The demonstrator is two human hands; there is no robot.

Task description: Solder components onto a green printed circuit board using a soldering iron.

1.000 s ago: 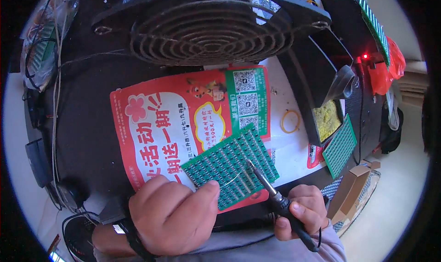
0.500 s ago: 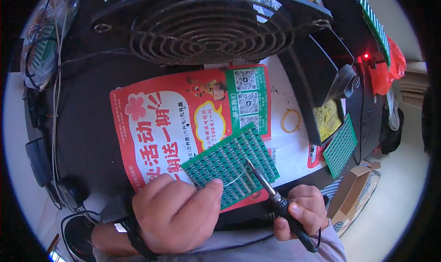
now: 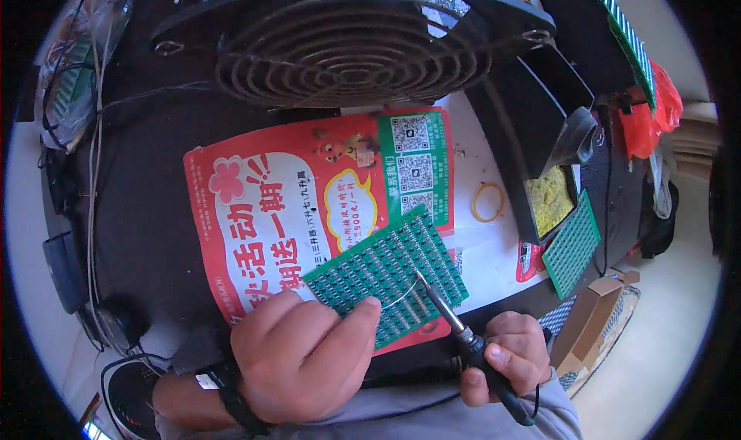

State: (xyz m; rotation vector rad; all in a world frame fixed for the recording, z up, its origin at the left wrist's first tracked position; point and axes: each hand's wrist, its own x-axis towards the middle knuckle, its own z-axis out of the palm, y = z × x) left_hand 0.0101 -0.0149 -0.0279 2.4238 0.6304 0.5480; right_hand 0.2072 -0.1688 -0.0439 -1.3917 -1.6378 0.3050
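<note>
Left hand (image 3: 309, 355) pinching the thin wire (image 3: 403, 295), right hand (image 3: 511, 357) wrapped around the soldering iron (image 3: 472, 343), tip at the green circuit board (image 3: 382, 266), over the red flyer (image 3: 309, 177)'s near right part!

A black fan (image 3: 353, 73) with a round wire grille stands at the back of the dark worktop (image 3: 154, 185). In front of it lies a red, white and green flyer (image 3: 266, 197); just to its right, a yellow ring (image 3: 474, 203) rests on white paper (image 3: 498, 251). Far left are a clear bag (image 3: 108, 19) and cables (image 3: 93, 231); far right, a red bag (image 3: 660, 116) and, nearer, an open cardboard box (image 3: 593, 316).
</note>
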